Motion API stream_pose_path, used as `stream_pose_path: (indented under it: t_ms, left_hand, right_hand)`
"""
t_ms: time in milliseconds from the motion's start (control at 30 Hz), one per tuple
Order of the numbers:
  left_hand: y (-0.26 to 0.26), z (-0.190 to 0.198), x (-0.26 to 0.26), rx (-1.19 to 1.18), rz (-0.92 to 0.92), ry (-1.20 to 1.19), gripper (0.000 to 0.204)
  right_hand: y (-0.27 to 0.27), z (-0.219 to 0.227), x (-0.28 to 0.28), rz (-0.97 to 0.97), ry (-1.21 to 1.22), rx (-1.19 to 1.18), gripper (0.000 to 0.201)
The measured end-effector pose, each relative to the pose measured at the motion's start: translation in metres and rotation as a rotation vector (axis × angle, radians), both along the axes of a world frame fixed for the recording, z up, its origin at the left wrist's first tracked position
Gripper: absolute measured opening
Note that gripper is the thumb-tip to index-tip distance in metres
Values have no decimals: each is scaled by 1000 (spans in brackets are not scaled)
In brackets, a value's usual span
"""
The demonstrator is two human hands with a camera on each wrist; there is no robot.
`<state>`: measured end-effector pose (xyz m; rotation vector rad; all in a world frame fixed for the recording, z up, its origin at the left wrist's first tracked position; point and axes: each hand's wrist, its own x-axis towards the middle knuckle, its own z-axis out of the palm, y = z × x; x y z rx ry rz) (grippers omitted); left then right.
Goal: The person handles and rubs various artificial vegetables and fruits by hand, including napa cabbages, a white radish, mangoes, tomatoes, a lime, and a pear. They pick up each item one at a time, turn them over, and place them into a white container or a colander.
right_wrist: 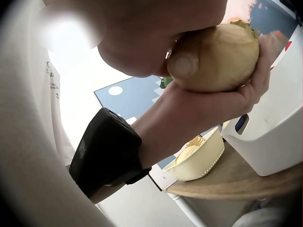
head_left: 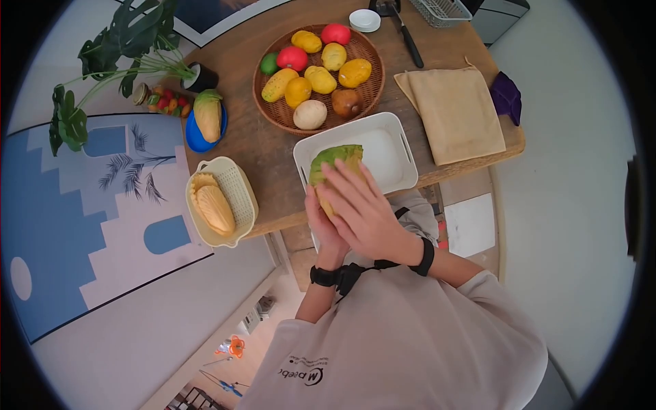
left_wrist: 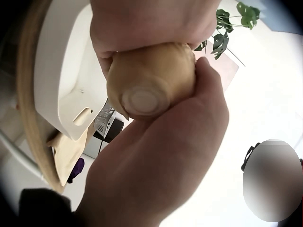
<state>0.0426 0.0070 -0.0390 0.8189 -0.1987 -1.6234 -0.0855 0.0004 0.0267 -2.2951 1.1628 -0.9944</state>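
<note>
A Chinese cabbage [head_left: 338, 153] with green leaf tips and a pale yellow body is between both hands, above the near side of a white tub [head_left: 395, 179]. My left hand [head_left: 325, 225] cradles it from below, and its fingers wrap around the far side in the right wrist view. The right hand [head_left: 365, 215] lies across the top with fingers nearly straight, covering much of the body in the head view. In the left wrist view the cabbage's round cut base [left_wrist: 142, 100] faces the camera.
A wicker basket [head_left: 263, 113] of fruit and vegetables stands behind the tub. To the left are a cream basket [head_left: 244, 198] with a pale yellow cabbage and a blue plate [head_left: 197, 142] with another. A folded beige cloth [head_left: 458, 113] and a spatula [head_left: 411, 46] lie right.
</note>
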Motion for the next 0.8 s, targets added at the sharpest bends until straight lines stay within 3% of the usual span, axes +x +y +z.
stream_pose_path:
  t_ms: [67, 133, 200, 267, 367, 433, 500, 567, 667, 700, 767, 800]
  left_hand:
    - [0, 7, -6, -30, 18, -72, 55]
    - [8, -10, -18, -207, 203, -976, 56]
    - [9, -22, -13, -250, 175, -971, 56]
    - [2, -10, 4, -127, -46, -61, 54]
    - [2, -3, -7, -69, -8, -49, 55]
    - [6, -14, -11, -123, 4, -241, 54]
    - [13, -57, -6, -98, 45, -143, 54]
    - [5, -11, -10, -142, -4, -178, 55]
    - [4, -1, -11, -108, -4, 14, 56]
    - [3, -7, -10, -86, 5, 119, 56]
    - [24, -67, -2, -260, 130, -912, 52]
    - [24, -67, -1, -250, 149, -980, 52]
  right_hand:
    - [-8, 4, 1, -75, -32, 18, 59]
    - [4, -1, 6, 16, 64, -19, 59]
    - [7, -4, 6, 41, 83, -17, 59]
    - [-1, -1, 1, 16, 27, 30, 60]
    - [-13, 5, 4, -133, -80, 69, 60]
    - [-1, -1, 7, -52, 52, 8, 60]
    - [2, -3, 6, -17, 103, -2, 58]
    - [-1, -2, 4, -20, 70, 42, 56]
    - [-19, 7, 5, -214, -64, 47, 55]
    - [-16, 5, 8, -163, -19, 39, 55]
    - [-5, -3, 13, -68, 71, 22, 55]
    - [-2, -4, 13, -30, 76, 6, 55]
